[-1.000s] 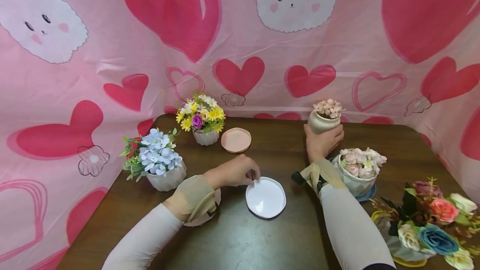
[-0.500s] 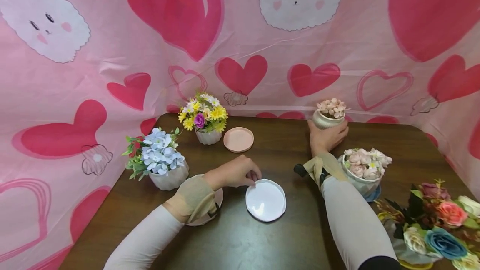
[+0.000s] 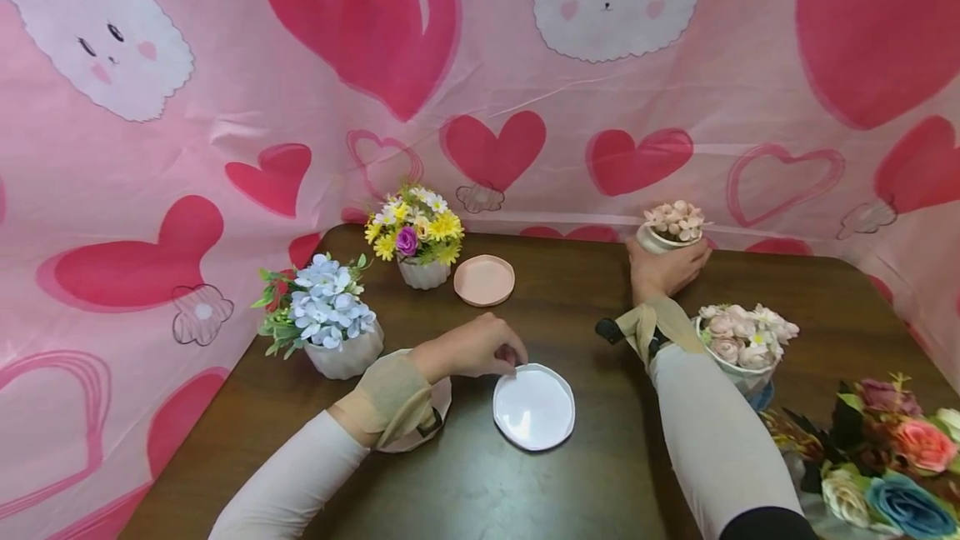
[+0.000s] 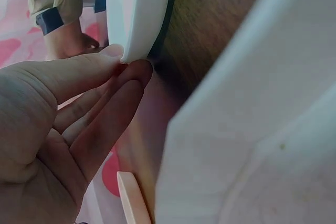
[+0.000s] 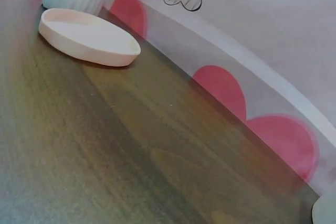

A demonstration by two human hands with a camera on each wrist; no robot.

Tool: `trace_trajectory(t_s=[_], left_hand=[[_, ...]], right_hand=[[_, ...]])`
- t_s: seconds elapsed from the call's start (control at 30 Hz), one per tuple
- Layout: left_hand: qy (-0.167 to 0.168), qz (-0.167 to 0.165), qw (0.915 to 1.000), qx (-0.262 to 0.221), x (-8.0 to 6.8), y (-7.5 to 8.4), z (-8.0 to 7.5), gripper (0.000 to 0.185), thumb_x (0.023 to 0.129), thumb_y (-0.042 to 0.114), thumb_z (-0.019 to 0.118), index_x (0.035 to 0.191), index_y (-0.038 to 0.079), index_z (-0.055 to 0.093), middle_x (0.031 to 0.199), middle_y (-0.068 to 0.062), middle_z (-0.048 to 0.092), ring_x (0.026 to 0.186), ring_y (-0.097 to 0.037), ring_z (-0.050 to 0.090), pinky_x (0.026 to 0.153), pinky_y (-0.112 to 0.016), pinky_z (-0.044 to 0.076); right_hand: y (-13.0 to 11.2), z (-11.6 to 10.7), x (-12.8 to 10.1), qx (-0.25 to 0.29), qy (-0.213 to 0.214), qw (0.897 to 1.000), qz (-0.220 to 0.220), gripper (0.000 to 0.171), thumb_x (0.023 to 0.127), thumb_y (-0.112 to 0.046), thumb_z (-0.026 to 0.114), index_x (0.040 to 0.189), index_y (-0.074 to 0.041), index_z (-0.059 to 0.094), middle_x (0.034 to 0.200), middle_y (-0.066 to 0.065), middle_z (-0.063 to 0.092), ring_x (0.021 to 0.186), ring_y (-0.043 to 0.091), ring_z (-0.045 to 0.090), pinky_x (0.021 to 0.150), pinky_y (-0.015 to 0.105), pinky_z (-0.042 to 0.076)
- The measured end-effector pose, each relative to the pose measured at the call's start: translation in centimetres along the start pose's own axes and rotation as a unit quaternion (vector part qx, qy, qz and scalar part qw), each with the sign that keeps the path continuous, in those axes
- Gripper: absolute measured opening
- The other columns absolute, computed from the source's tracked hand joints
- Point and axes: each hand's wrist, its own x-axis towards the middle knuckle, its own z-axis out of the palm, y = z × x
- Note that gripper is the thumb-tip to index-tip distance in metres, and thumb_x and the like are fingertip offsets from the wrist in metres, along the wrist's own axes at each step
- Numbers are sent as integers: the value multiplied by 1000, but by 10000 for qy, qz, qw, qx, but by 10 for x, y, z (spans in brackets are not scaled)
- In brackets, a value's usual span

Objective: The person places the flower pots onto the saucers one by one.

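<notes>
At the table's middle, my left hand (image 3: 480, 346) pinches the near-left rim of a white saucer (image 3: 534, 408) between thumb and fingers. The left wrist view shows the thumb (image 4: 100, 64) on the saucer's edge (image 4: 152, 14), with fingertips beneath it. Toward the back right, my right hand (image 3: 666, 267) is wrapped round a cream ribbed flowerpot (image 3: 651, 241), whose lower body the hand hides. Pale pink flowers (image 3: 675, 220) fill that pot. A pale saucer (image 3: 411, 438) lies partly hidden under my left wrist.
A pink saucer (image 3: 484, 280) lies beside a pot of yellow and white flowers (image 3: 423, 273). Left of my left arm stands a pot of blue flowers (image 3: 345, 355). Pots of cream roses (image 3: 742, 373) and mixed roses (image 3: 903, 498) stand to the right. A pink curtain (image 3: 480, 32) hangs behind.
The cream flowerpot has sunk slightly, so my right hand covers more of it. The white saucer has come a little nearer in my left hand's pinch. The head view has swung slightly left.
</notes>
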Motion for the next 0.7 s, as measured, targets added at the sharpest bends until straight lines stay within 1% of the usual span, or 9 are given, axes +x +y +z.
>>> trace_trajectory(t_s=[0.1, 0.27, 0.37, 0.53, 0.7], left_hand=[[-21, -13, 10000, 7, 0, 1, 1, 14, 86, 16, 77, 100, 15, 77, 83, 6, 71, 72, -1, 58, 67, -14, 49], [-52, -81, 10000, -7, 0, 3, 0, 14, 86, 16, 77, 101, 15, 77, 83, 6, 71, 71, -1, 57, 66, -15, 49], [-57, -101, 9999, 0, 0, 2, 0, 14, 86, 16, 77, 101, 15, 77, 82, 6, 70, 71, -1, 57, 66, -15, 48], [-69, -91, 9999, 15, 0, 2, 1, 15, 86, 17, 77, 101, 15, 77, 83, 6, 71, 71, 0, 58, 66, -14, 49], [-89, -169, 9998, -26, -1, 2, 0, 16, 86, 15, 77, 102, 14, 77, 88, 4, 74, 72, 0, 60, 67, -13, 50]], right_hand=[[0, -1, 2, 2, 0, 9999, 128, 118, 66, -36, 91, 155, -19, 16, 166, 5, 11, 154, 24, 15, 126, 28, 13], [-1, 1, 5, 39, 146, 9997, 215, 109, 66, -28, 90, 152, -19, 23, 162, 5, 23, 151, 23, 22, 125, 27, 17], [-2, 2, 5, 45, 191, 9996, 220, 106, 66, -25, 89, 151, -18, 26, 159, 6, 28, 149, 24, 26, 125, 27, 19], [-2, 2, 4, 65, 242, 9995, 168, 104, 66, -23, 90, 150, -17, 28, 158, 7, 30, 148, 24, 27, 124, 26, 19], [-3, 2, 2, -52, 256, 9996, 120, 101, 67, -24, 89, 148, -14, 30, 156, 11, 32, 147, 26, 29, 125, 29, 19]])
